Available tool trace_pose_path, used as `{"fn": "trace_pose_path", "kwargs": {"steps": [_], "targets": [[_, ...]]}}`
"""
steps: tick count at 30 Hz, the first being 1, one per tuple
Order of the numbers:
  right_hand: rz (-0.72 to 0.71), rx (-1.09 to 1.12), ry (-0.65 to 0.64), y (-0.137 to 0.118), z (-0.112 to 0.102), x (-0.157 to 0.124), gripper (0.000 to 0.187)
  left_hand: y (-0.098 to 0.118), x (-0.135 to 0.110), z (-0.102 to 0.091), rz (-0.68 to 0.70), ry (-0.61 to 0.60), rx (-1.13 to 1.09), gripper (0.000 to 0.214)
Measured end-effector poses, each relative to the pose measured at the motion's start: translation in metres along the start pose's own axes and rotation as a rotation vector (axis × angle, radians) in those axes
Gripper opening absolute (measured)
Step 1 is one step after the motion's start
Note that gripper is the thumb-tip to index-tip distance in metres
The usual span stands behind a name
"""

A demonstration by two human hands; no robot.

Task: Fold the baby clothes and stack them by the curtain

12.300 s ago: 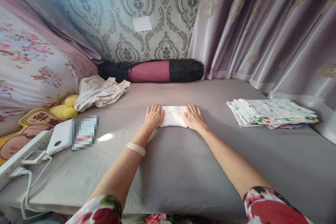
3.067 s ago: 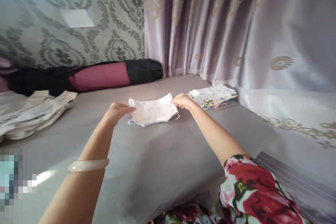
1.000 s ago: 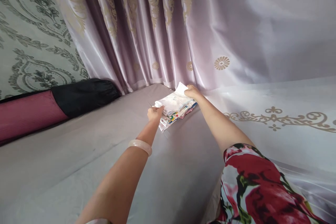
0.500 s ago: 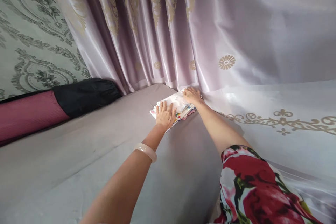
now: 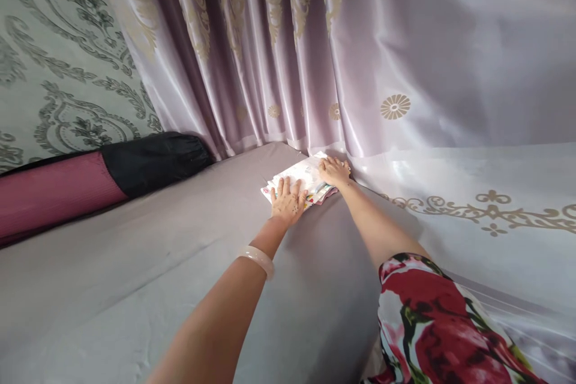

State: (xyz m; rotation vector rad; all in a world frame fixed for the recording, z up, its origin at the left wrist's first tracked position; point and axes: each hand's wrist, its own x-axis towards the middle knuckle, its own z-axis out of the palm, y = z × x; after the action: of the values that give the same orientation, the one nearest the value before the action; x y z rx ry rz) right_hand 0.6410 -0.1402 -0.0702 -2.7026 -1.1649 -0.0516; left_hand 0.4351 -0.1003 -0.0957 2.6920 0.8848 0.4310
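Note:
A small stack of folded cloths (image 5: 304, 174), white on top with coloured prints showing at the edges, lies on the grey bed sheet (image 5: 189, 240) close to the curtain. My left hand (image 5: 288, 199) rests flat on the stack's near left side, fingers spread; a pale bangle (image 5: 257, 259) circles that wrist. On the far right end of the stack lies my right hand (image 5: 334, 171), palm down with the fingers stretched over the top cloth. Neither hand grips the cloth. The palms hide part of the stack.
A lilac curtain (image 5: 310, 66) with gold patterns hangs behind the bed and along the right. At the left, against the patterned wall (image 5: 76, 66), lies a long pink and black padded roll (image 5: 153, 162). A floral sleeve (image 5: 445, 324) covers my upper right arm.
The view has shifted slightly, so everything sits a little further right. My right hand's fingers have drawn slightly to the right over the top cloth. The left hand stays flat on the stack.

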Motion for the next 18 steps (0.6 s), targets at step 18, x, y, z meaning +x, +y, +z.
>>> {"fn": "trace_pose_path", "kwargs": {"steps": [18], "targets": [[0.009,0.068,0.036,-0.073,0.013,-0.036,0.055,-0.222,-0.198,-0.080,-0.454,-0.059,0.329,0.062]]}}
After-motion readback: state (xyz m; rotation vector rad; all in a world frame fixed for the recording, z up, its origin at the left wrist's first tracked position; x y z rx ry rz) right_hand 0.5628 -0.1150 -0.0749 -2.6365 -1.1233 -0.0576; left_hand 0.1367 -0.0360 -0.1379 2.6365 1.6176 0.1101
